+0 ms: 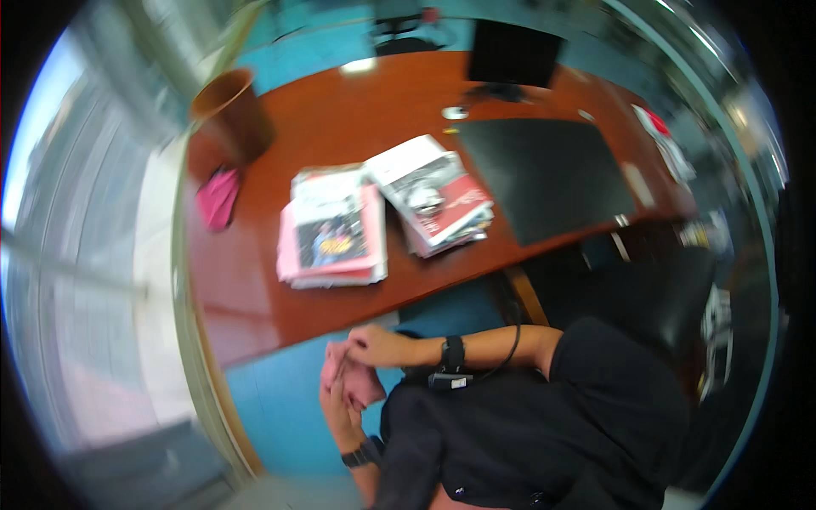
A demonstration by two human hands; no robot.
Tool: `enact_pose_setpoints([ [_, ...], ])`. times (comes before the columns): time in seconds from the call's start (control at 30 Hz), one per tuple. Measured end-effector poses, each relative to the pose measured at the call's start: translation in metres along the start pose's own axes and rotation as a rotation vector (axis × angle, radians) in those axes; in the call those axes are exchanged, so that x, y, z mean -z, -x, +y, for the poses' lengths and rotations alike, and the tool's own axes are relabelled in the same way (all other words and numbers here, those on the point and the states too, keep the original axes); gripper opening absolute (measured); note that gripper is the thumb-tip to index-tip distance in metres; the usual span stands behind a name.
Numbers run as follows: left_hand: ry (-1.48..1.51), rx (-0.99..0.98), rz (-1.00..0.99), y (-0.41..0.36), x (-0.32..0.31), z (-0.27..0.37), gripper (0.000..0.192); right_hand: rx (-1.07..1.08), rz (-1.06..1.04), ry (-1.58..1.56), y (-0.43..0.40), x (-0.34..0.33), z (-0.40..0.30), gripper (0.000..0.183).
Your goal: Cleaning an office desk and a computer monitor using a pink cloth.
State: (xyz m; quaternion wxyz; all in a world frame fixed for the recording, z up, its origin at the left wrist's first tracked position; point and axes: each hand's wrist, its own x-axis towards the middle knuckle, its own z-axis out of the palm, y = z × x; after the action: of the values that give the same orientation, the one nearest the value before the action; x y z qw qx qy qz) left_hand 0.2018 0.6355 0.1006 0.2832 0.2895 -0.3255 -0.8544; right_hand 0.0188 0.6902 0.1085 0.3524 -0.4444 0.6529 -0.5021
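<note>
A pink cloth (366,384) is held between my two hands, below the front edge of the wooden desk (306,312). My right hand (382,346) pinches its upper part, and my left hand (339,394) grips it from the lower left side. Some fingers are hidden in the folds. Both wrists wear dark bands. On the desk nearby lie a pile of magazines and pink papers (335,229) and a second pile of magazines (433,194), touching or nearly touching. Another bright pink cloth (218,199) lies crumpled near the desk's left edge.
A brown waste bin (233,118) stands at the desk's far left corner. A black desk pad (548,175) and a monitor (515,52) are on the right part. A black chair (663,299) stands beside me at right. Glass panels and a ledge border the left.
</note>
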Motion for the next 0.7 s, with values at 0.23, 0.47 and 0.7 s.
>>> enact_pose_setpoints([
  [0.23,0.026,-0.014,0.314,0.007,0.028,0.034,0.036,-0.528,-0.297,-0.451,-0.043,-0.036,-0.01,0.027],
  [0.47,0.165,-0.022,0.587,0.042,0.096,0.048,0.027,-0.734,-0.65,-0.41,-0.082,-0.126,-0.008,0.032],
  [0.7,0.109,-0.191,0.581,0.057,0.233,0.111,0.03,-0.667,-0.718,-0.232,-0.141,-0.274,-0.04,0.025],
])
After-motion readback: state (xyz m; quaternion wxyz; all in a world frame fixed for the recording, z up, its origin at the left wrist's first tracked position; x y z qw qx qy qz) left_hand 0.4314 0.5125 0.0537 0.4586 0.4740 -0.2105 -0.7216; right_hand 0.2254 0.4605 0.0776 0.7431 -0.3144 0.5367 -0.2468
